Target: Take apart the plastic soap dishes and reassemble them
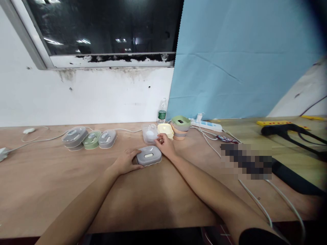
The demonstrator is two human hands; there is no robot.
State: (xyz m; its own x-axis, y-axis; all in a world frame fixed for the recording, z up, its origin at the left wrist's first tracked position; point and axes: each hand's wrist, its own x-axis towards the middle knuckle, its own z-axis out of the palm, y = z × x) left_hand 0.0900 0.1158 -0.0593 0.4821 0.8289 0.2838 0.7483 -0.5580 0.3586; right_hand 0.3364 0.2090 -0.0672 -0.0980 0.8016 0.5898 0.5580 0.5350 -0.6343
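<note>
A closed grey soap box (149,156) with a white window in its lid lies on the wooden table (51,183). My left hand (125,162) grips its left end, fingers curled round the edge. My right hand (165,145) rests just behind the box's right end, fingers bent and touching the rim of a clear open tray (149,133) and a pale yellow tray (165,129). What, if anything, the right fingers pinch is hidden.
Three closed boxes, grey (74,136), green (92,140) and grey (107,139), sit in a row to the left. A stack of green and peach boxes (180,127), a water bottle (161,111), a white power strip (206,125) and cables (255,200) lie right.
</note>
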